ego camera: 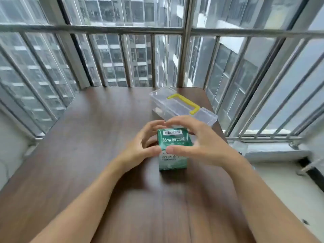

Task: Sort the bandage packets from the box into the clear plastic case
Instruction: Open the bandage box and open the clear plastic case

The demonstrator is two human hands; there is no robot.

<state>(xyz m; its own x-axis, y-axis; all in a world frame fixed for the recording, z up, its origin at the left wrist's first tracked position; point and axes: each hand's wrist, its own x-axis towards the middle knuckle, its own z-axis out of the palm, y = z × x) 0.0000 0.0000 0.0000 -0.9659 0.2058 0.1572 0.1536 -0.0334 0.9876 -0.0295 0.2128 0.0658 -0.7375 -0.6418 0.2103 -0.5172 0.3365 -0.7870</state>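
Both forearms reach forward over the brown tabletop (98,137) and meet at the green bandage box (172,148), which stands upright on it. The left hand (142,146) and right hand (198,142) cup the box from either side, curled fingers (177,122) arched over its top and thumbs pressed on its near top edge. Just beyond the box lies the closed clear plastic case (182,107) with its yellow handle (185,102).

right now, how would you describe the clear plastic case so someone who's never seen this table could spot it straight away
Start at the dark brown wooden table by the railed window, then look to its far right corner, beyond the green and white cardboard bandage box that the two hands are around. The clear plastic case lies there, lid closed. It is the only see-through item, and a yellow handle crosses its lid.
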